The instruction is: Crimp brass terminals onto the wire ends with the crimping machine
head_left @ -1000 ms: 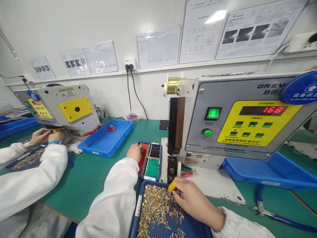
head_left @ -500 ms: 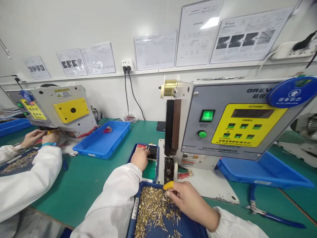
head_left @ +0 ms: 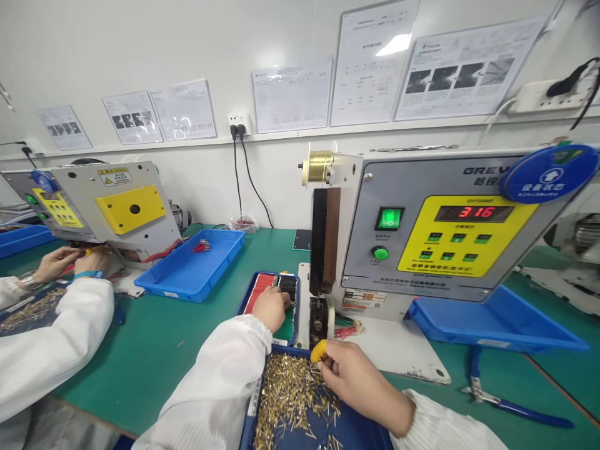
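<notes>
My left hand (head_left: 272,307) reaches into a small blue tray (head_left: 244,294) of wires. Its fingers are curled down at the black wires (head_left: 287,286); what they pinch is hidden. Red wires (head_left: 260,289) lie left of the fingers and green wires (head_left: 285,328) lie nearer me. My right hand (head_left: 351,378) wears a yellow finger cot (head_left: 319,351). Thumb and index finger are pressed together above a dark blue tray (head_left: 360,431) of brass pin terminals (head_left: 290,394), and I cannot make out what is between them. Just beyond stands the crimping head (head_left: 319,319) of a grey machine (head_left: 375,169).
Red and green wires with terminals (head_left: 349,328) lie on the machine's base. Blue-handled cutters (head_left: 497,397) and a blue bin (head_left: 497,319) are at right. Another blue tray (head_left: 197,262) is at left, where a co-worker's hands (head_left: 70,262) work at a second machine (head_left: 135,181).
My left hand has shifted slightly right and nearer, uncovering more red wires. The machine's display now reads 316 in red. My right hand stays over the terminals.
</notes>
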Demonstrator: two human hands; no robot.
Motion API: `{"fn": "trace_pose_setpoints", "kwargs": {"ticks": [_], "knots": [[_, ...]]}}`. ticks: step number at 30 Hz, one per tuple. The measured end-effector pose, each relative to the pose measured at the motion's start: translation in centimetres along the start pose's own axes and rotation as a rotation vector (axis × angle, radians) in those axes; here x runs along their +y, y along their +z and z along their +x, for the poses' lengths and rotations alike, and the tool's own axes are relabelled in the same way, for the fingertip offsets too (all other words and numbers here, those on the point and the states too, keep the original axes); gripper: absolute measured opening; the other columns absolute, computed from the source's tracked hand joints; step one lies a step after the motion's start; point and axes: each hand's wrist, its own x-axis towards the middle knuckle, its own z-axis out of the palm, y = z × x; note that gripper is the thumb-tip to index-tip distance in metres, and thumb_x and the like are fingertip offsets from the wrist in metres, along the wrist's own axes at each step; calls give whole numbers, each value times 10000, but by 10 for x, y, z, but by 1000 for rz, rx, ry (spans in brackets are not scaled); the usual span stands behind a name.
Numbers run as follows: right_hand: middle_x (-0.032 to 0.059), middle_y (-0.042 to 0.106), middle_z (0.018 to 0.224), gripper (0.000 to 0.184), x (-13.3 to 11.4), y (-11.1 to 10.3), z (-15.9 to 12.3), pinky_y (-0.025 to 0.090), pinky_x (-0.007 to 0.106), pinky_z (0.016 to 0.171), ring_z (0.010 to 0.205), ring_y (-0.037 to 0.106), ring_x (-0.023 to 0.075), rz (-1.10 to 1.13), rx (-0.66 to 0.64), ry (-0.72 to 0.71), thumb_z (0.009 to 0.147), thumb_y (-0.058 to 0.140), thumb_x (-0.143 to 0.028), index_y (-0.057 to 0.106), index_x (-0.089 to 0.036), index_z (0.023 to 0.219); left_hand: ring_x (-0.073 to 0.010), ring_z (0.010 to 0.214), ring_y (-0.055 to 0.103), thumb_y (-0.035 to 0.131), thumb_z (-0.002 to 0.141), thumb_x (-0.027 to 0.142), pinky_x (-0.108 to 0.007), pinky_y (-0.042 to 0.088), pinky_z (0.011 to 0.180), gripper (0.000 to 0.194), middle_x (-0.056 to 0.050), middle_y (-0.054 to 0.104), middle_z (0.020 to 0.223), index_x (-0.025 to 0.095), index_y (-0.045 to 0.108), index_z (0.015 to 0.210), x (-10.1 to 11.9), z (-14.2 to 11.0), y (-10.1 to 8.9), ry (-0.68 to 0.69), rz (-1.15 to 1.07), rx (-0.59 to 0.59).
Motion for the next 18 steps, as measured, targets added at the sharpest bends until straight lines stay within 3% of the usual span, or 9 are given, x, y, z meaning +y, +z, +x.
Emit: {"fn": "trace_pose_setpoints", "kwargs": {"ticks": [18], "knots": [[2,585,681,190,5,2,0,329,234,565,607,524,138,-20,9,-11,764,461,-58,611,-174,761,-215,914,551,455,844,119,-310,383,787,202,-86,635,884,178,643,801,-4,2,1,6,4,12]]}}
